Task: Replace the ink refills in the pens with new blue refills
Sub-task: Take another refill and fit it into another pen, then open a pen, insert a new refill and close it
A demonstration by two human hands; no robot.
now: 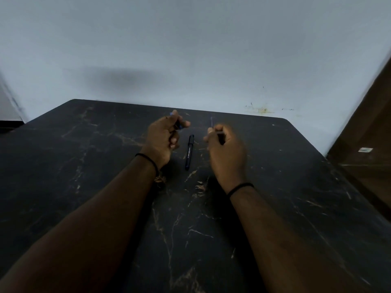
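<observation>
Dark marbled table (275,187): capped pen (189,152) lengthwise between left hand (163,138) gripping blue part, right hand (225,153) pinching thin refill (211,122).

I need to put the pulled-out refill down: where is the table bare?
The black marbled table is bare right of the right hand and left of the left hand. Between the hands lies the dark blue pen, so that strip is crowded.

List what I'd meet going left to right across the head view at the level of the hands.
left hand, closed on a small dark blue pen part → capped dark pen lying on the black marble table → right hand, pinching a thin refill that points up.
</observation>
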